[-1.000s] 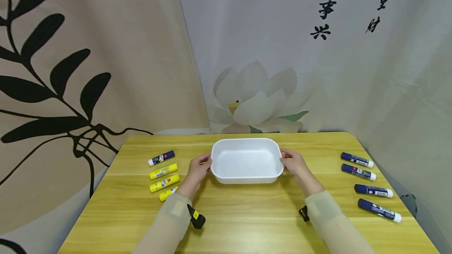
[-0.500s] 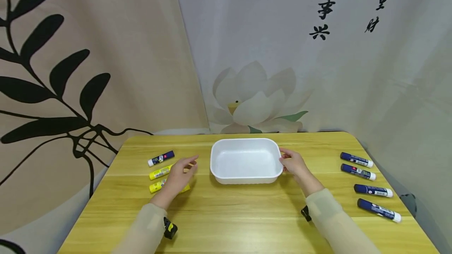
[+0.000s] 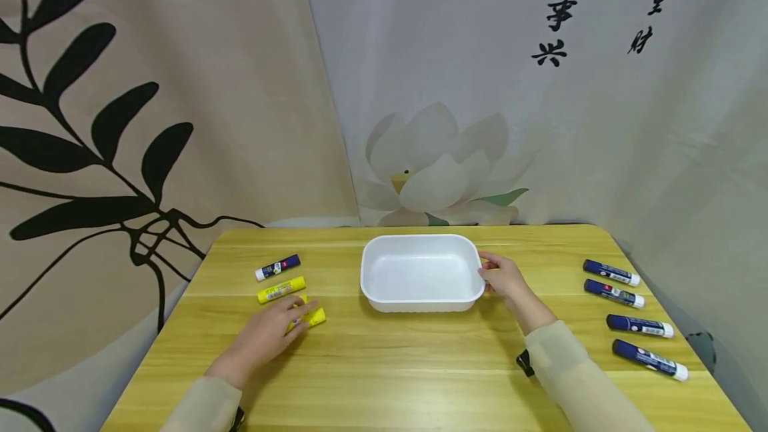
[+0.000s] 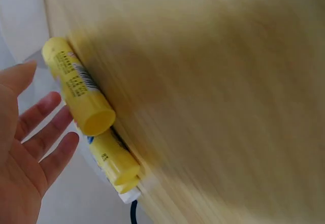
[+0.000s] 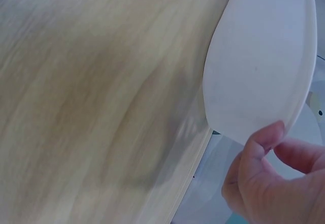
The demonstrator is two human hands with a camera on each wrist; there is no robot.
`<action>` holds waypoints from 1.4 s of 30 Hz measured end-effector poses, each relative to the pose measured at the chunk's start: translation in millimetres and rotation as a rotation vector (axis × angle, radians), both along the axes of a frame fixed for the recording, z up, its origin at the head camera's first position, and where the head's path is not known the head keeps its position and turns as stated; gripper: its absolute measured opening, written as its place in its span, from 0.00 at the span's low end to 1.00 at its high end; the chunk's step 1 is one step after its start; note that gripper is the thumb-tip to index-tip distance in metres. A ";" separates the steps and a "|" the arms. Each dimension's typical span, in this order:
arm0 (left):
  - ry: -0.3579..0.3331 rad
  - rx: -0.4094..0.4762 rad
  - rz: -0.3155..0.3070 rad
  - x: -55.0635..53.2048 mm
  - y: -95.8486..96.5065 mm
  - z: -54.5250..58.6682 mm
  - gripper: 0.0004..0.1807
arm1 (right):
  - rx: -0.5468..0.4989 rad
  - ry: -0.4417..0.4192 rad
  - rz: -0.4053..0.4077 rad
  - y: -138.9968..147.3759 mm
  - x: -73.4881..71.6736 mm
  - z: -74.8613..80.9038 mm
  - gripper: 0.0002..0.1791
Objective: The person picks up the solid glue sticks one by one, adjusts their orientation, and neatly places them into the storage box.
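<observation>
In the head view my left hand (image 3: 267, 335) reaches over the two nearer yellow glue sticks (image 3: 315, 318) and partly covers them. In the left wrist view the nearest yellow glue stick (image 4: 80, 88) lies beside the loosely bent fingers, with the thumb apart from it. A white rectangular plastic tray (image 3: 423, 307) stands at the back middle of the table. My right hand (image 3: 506, 282) holds its right end. In the right wrist view, thumb and index finger pinch the rim of the tray (image 5: 259, 66).
Behind the left hand lie another yellow glue stick (image 3: 281, 290) and a navy glue stick (image 3: 278, 267) with a white cap. Several navy glue sticks (image 3: 640, 325) lie spaced along the right side of the wooden table (image 3: 420, 372). A printed curtain (image 3: 270, 85) hangs behind.
My left hand has let go of the tray's left end and moved left and nearer to the yellow glue sticks. My right hand keeps its hold on the tray, which stays in place.
</observation>
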State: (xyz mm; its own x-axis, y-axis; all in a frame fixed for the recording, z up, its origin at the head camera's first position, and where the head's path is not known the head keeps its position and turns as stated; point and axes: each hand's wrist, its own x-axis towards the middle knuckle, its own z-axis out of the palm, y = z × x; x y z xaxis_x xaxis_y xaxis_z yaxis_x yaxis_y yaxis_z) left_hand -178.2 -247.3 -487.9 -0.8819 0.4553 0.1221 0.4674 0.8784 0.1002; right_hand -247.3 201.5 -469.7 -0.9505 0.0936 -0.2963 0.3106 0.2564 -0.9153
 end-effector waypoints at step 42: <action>-0.222 0.711 0.154 -29.8 74.2 32.6 0.32 | -0.008 -0.001 0.008 2.0 0.5 0.2 0.25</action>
State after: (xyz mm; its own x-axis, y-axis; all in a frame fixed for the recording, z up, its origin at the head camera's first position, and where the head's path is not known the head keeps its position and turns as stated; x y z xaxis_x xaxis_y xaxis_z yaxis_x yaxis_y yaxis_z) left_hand -208.0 -173.1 -455.3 -0.9671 0.2034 0.1526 0.2479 0.6207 0.7438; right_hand -246.8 203.5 -469.5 -0.9510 0.0835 -0.2978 0.3093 0.2514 -0.9171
